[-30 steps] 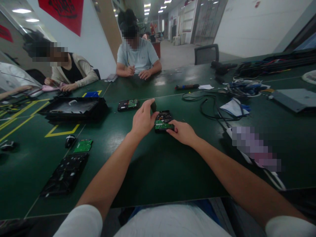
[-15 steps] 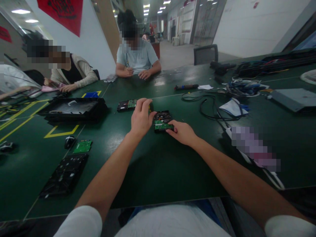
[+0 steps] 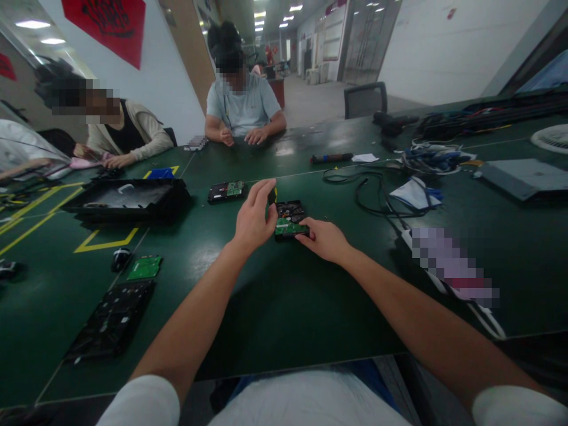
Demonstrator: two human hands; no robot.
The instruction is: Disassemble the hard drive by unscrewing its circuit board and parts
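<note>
A hard drive (image 3: pixel 290 211) with its green circuit board (image 3: pixel 288 226) facing up lies on the table in front of me. My right hand (image 3: pixel 327 239) is closed on the drive's right near corner, thumb on top. My left hand (image 3: pixel 255 219) is at the drive's left side, its fingers curled around a black-and-yellow tool (image 3: pixel 272 196). Most of that tool is hidden by the fingers, so its kind does not show. Beyond my left hand lies a second hard drive (image 3: pixel 226 191), also with a green board.
To the left are a black tray (image 3: pixel 126 207), a computer mouse (image 3: pixel 121 259), a loose green circuit board (image 3: pixel 145 267) and a black drive-like case (image 3: pixel 110 319). Rightward lie a screwdriver-like tool (image 3: pixel 331 158), black cables (image 3: pixel 370 204) and a grey metal box (image 3: pixel 526 180). Two people sit across the table.
My left thumb and fingers have shifted slightly, and more of the dark tool shows between them. My right hand keeps its hold on the drive. The view has moved a little.
</note>
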